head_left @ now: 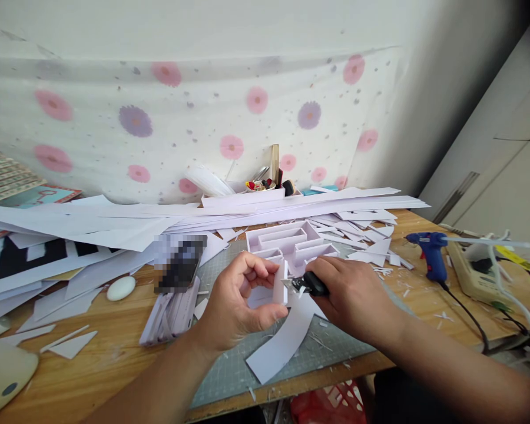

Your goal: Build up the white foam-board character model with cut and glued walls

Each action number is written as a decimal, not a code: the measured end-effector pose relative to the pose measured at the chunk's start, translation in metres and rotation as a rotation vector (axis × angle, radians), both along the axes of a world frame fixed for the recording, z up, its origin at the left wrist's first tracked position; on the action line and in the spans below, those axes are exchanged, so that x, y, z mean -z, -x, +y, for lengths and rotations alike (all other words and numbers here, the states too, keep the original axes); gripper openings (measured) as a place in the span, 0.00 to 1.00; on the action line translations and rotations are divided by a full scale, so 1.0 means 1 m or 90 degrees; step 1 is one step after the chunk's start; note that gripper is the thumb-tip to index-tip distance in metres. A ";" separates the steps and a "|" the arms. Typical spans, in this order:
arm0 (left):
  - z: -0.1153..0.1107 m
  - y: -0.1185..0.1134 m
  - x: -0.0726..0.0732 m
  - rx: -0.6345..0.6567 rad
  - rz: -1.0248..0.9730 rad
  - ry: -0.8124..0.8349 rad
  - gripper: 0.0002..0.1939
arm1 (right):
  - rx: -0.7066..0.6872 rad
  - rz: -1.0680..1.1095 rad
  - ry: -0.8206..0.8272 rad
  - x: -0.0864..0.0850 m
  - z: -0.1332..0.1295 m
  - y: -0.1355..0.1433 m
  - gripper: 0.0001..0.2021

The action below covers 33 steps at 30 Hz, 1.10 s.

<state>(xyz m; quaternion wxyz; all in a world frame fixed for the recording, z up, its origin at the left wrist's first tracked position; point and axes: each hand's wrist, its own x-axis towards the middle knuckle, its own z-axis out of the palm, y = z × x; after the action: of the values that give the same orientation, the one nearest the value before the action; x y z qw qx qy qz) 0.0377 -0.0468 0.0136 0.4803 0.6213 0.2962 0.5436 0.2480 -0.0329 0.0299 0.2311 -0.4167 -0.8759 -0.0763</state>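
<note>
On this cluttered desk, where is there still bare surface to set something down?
Bare wood shows on the wooden desk near its front edge, left of the left hand. The grey-green cutting mat is open near its front left corner. A patch lies between the right hand and the blue glue gun, littered with scraps. The back is crowded with long white paper strips.

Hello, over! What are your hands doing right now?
Left hand pinching white foam strip. Right hand gripping black cutter, blade at the strip. White model just behind; scraps litter cutting mat.
</note>
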 end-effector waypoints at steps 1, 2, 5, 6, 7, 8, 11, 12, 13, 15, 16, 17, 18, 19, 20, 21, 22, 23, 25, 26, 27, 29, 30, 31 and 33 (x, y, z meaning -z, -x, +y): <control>-0.001 0.000 0.000 -0.005 0.001 0.000 0.21 | 0.014 -0.005 -0.014 0.000 0.000 0.000 0.04; -0.001 0.000 -0.001 -0.008 0.003 0.000 0.21 | 0.027 -0.010 -0.027 0.001 0.001 0.000 0.03; -0.004 -0.001 -0.001 -0.017 0.005 0.006 0.22 | 0.036 -0.019 -0.052 0.000 0.000 0.001 0.01; -0.005 -0.001 0.000 -0.019 0.006 0.006 0.22 | 0.025 -0.019 -0.054 0.000 0.000 0.001 0.01; -0.005 -0.001 0.000 -0.021 0.009 0.004 0.22 | 0.011 -0.016 -0.054 0.000 0.000 0.001 0.01; -0.006 -0.001 0.000 -0.022 0.012 0.002 0.22 | 0.001 -0.015 -0.053 -0.001 -0.001 0.001 0.02; -0.006 -0.001 0.001 -0.024 0.015 -0.004 0.22 | 0.023 -0.024 -0.048 -0.001 -0.001 0.002 0.02; -0.006 -0.001 0.001 -0.024 0.014 -0.005 0.22 | 0.041 -0.029 -0.047 -0.001 -0.001 0.002 0.02; -0.006 -0.001 0.001 -0.027 0.013 -0.006 0.22 | 0.051 -0.033 -0.047 -0.001 -0.001 0.002 0.03; -0.006 -0.001 0.001 -0.032 0.013 -0.007 0.22 | 0.043 -0.031 -0.051 -0.002 -0.001 0.003 0.03; -0.006 -0.001 0.001 -0.034 0.014 -0.007 0.22 | 0.029 -0.027 -0.054 -0.002 -0.001 0.003 0.03; -0.006 -0.001 0.001 -0.033 0.015 -0.008 0.23 | 0.015 -0.023 -0.057 -0.002 -0.001 0.003 0.03; -0.006 -0.001 0.001 -0.030 0.013 -0.009 0.23 | 0.010 -0.022 -0.060 -0.003 0.000 0.003 0.04; -0.006 -0.001 0.001 -0.023 0.009 -0.010 0.23 | 0.017 -0.024 -0.062 -0.003 0.000 0.003 0.03; -0.006 -0.001 0.001 -0.013 0.004 -0.012 0.23 | 0.034 -0.028 -0.060 -0.003 0.001 0.002 0.03; -0.007 -0.001 0.001 -0.005 -0.001 -0.013 0.23 | 0.055 -0.031 -0.057 -0.002 0.001 0.002 0.03; -0.007 -0.002 0.001 -0.001 -0.005 -0.015 0.24 | 0.071 -0.033 -0.056 -0.002 0.002 0.002 0.03; -0.007 -0.002 0.001 -0.003 -0.005 -0.014 0.23 | 0.074 -0.033 -0.056 -0.002 0.001 0.002 0.03; -0.008 -0.002 0.001 -0.017 0.000 -0.015 0.23 | 0.040 -0.023 -0.064 -0.001 0.000 0.002 0.02; -0.008 -0.002 0.000 -0.024 0.003 -0.016 0.23 | 0.016 -0.018 -0.069 0.000 0.000 0.003 0.02; -0.008 -0.003 0.000 -0.029 0.004 -0.020 0.23 | 0.001 -0.019 -0.068 0.000 0.000 0.003 0.02; -0.009 -0.003 0.000 -0.024 0.004 -0.026 0.23 | 0.032 -0.036 -0.046 -0.001 0.002 0.003 0.02; -0.009 -0.002 0.000 -0.019 0.004 -0.028 0.23 | 0.071 -0.048 -0.027 -0.002 0.004 0.003 0.02; -0.010 -0.002 0.000 -0.017 0.006 -0.028 0.24 | 0.112 -0.056 -0.004 -0.003 0.007 0.002 0.03; -0.010 -0.002 -0.001 -0.020 0.015 -0.024 0.23 | 0.171 -0.047 0.033 -0.005 0.011 0.000 0.03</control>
<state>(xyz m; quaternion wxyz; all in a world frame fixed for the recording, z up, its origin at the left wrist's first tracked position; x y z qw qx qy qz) 0.0400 -0.0566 0.0143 0.4566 0.6319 0.3007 0.5493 0.2476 -0.0217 0.0349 0.1757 -0.5328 -0.8219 -0.0991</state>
